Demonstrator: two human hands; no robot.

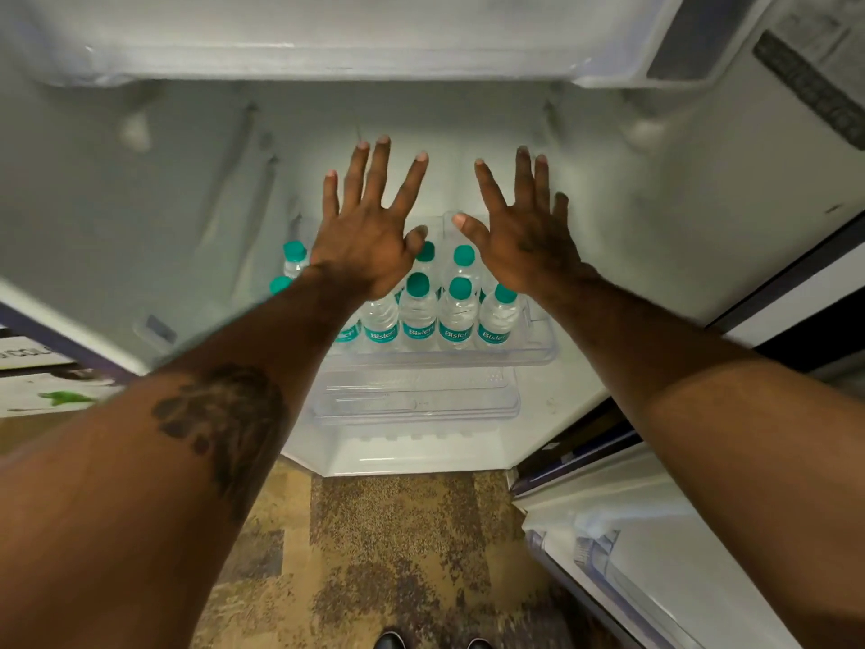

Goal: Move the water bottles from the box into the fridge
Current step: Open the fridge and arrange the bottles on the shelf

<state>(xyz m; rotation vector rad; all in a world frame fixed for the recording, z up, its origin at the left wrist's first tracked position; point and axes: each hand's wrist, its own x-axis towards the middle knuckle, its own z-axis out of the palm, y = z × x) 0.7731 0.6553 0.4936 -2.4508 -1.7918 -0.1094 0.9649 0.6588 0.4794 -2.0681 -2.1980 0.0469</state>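
Several small water bottles with teal caps and teal labels stand upright in rows on a clear shelf inside the open fridge. My left hand hovers above the left bottles, fingers spread wide, holding nothing. My right hand hovers above the right bottles, also spread and empty. My forearms hide part of the left rows. The box is not clearly in view.
A clear drawer sits below the bottle shelf. The fridge door stands open at the right with a door shelf. A freezer compartment hangs overhead. Patterned carpet lies below, with my shoe tips at the bottom edge.
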